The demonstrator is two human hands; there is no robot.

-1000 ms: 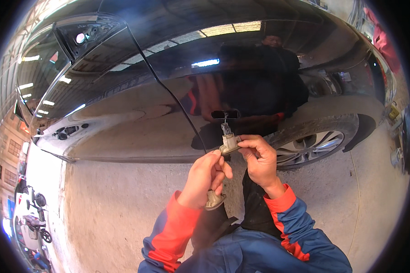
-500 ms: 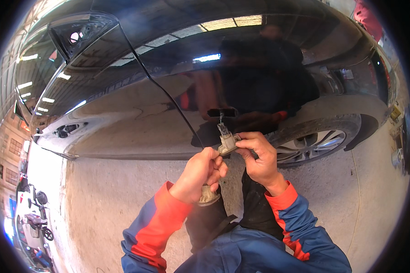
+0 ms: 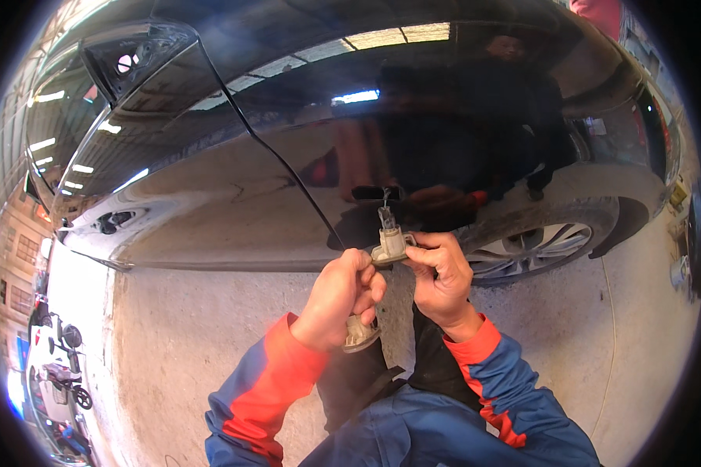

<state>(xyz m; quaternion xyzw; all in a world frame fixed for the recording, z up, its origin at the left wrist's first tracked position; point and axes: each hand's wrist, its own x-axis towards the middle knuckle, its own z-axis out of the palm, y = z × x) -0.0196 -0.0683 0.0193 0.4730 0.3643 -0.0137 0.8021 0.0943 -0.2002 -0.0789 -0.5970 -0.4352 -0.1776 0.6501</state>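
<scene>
In front of a dark car's fender, both my hands pinch a small cream side marker lamp. A grey connector sits at its upper end, with a thin wire running to a narrow slot in the panel. My right hand grips the lamp's right edge between thumb and fingers. The thumb and forefinger of my left hand are at its left edge. Curled lower fingers of that hand also hold a second, similar lamp, partly hidden by them.
A wheel stands to the right below the fender. The door seam runs left of the slot. Concrete floor lies below, and a parked scooter is far left. A red-clothed person shows partly at the top right.
The lamp and connector have turned more upright and shifted slightly right. My right hand has dropped slightly with the lamp, and both hands keep their grip.
</scene>
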